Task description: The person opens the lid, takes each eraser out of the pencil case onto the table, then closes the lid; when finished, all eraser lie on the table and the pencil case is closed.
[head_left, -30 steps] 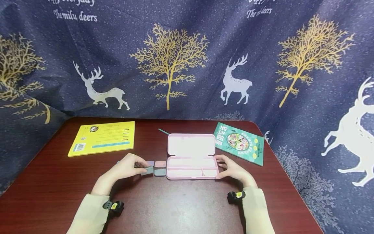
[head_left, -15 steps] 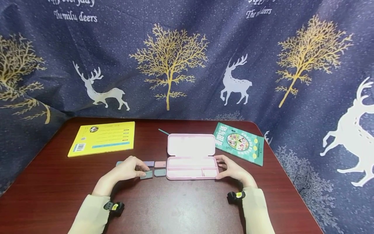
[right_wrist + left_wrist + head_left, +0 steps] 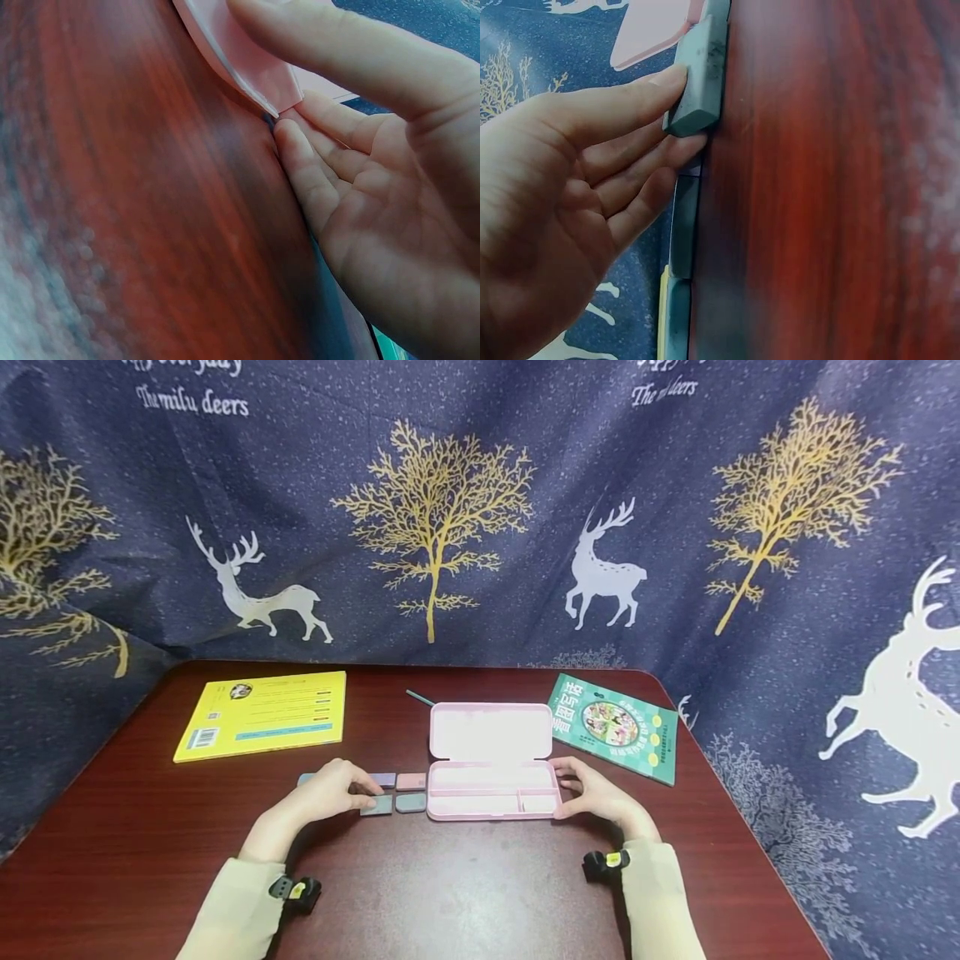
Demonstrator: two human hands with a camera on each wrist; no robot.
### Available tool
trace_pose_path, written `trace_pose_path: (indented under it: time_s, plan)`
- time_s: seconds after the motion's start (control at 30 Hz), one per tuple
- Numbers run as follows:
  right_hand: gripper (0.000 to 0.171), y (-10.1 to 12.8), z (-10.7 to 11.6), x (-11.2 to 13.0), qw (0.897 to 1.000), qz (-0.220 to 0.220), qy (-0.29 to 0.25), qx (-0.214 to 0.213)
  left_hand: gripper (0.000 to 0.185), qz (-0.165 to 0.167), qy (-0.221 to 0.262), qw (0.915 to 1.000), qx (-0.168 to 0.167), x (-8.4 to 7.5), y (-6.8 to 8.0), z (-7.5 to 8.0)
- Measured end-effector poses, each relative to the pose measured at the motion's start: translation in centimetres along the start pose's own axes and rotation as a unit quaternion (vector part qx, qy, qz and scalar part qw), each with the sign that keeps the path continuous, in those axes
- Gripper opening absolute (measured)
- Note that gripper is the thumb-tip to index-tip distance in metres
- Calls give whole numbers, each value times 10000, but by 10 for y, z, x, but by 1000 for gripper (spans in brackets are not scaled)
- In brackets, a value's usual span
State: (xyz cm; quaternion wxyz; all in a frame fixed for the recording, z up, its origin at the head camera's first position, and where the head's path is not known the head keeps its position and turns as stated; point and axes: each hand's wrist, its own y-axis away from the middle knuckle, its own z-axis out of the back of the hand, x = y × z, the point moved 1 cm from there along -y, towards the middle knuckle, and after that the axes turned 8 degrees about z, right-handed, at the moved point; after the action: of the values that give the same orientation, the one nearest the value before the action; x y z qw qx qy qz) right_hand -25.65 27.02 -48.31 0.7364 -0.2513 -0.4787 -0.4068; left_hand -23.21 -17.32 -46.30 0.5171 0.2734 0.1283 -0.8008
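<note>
An open pink pencil case (image 3: 491, 789) lies mid-table with its lid (image 3: 491, 732) folded back. Left of it sit small eraser blocks: a purple one (image 3: 384, 779), a pink one (image 3: 411, 781) and a grey one (image 3: 411, 802). My left hand (image 3: 337, 789) pinches another grey-green block (image 3: 377, 806) that lies on the table. In the left wrist view the thumb and a finger of that hand (image 3: 684, 112) touch opposite sides of the block (image 3: 701, 75). My right hand (image 3: 592, 793) grips the case's right end, thumb above and fingers below the case's corner (image 3: 247, 67).
A yellow book (image 3: 262, 714) lies at the back left and a green book (image 3: 613, 727) at the back right. A thin teal pen (image 3: 420, 697) lies behind the case lid. A blue deer-print curtain (image 3: 480, 527) rings the dark red table (image 3: 450, 893).
My left hand has lowered the grey-green block from slightly raised to flat on the table beside the other grey block. The right hand and case have stayed still.
</note>
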Motion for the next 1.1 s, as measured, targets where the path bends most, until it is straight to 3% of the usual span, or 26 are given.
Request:
trace_pose_path:
  time_s: [1.1]
  plan:
    - [82, -1, 1, -2, 10000, 52, 3, 51, 15, 114, 25, 9996, -264, -13, -2, -1]
